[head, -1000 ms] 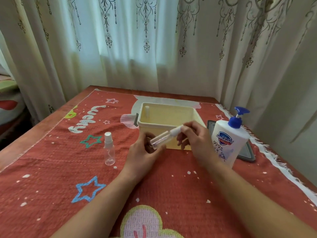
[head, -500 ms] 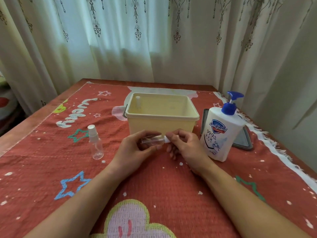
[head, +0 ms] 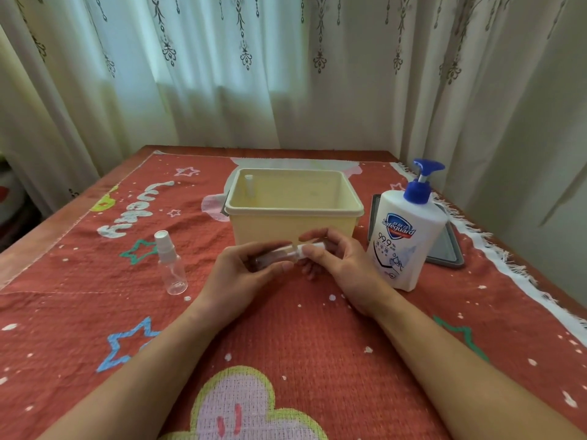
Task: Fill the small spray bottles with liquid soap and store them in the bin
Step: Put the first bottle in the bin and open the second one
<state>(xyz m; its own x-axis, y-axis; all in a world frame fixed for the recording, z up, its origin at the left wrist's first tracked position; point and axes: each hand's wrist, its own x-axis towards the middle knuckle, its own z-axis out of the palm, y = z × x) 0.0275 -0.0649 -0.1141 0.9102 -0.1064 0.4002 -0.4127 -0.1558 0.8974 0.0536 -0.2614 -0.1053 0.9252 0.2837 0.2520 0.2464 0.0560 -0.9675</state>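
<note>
- Both hands met at the middle of the desk [head: 317,338], just in front of the bin [head: 263,231], with one small spray bottle [head: 276,255] lying sideways between them.
- The left hand [head: 236,274] had its grip curled round the clear body. The right hand [head: 346,268] had its grip pinched on the white cap [head: 314,247].
- From where I stood it looked like the cap was being twisted. I could not tell whether it was coming off or going on, nor whether there was soap inside.
- One bottle [head: 248,185] stood upright in the bin, in the corner at about 10 o'clock. I took that one as stored, though its fill was hidden by the wall.
- Another spray bottle [head: 170,265] stood capped on the cloth at 9 o'clock from the hands, well apart from the bin. It looked clear right through, so I judged it unfilled.
- The soap pump bottle [head: 403,246] stood at 3 o'clock, just beside the right hand, with its nozzle pointing away to the right.
- A dark lid [head: 452,249] lay flat behind the soap.
- By my reckoning about a third was done. The held bottle and the spare on the cloth were left to fill, close and put in the bin.
</note>
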